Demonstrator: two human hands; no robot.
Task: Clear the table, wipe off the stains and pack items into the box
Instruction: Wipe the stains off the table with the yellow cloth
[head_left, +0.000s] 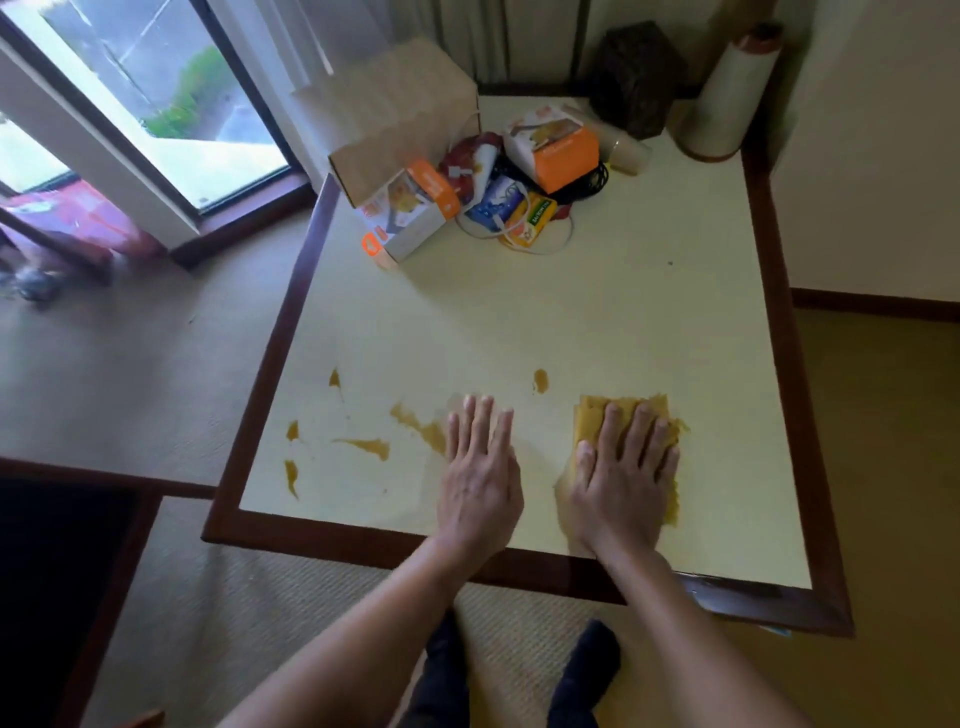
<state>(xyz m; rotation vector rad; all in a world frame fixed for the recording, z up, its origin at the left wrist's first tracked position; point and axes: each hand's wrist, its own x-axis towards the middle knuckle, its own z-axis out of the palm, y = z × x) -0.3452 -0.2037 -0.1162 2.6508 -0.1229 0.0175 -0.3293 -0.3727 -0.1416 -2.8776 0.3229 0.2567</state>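
My right hand presses flat on a yellow-brown cloth near the front of the cream table. My left hand lies flat and empty on the tabletop beside it, fingers apart. Brown stains spread over the front left of the table, one between my hands' fingertips. At the back stands an open cardboard box on its side. Next to it lie two orange-and-white boxes, a blue packet, a yellow packet and cables.
A paper towel roll and a dark woven box stand at the table's back right corner. A clear cup lies near them. A dark wooden rim borders the table. A glass door is at left.
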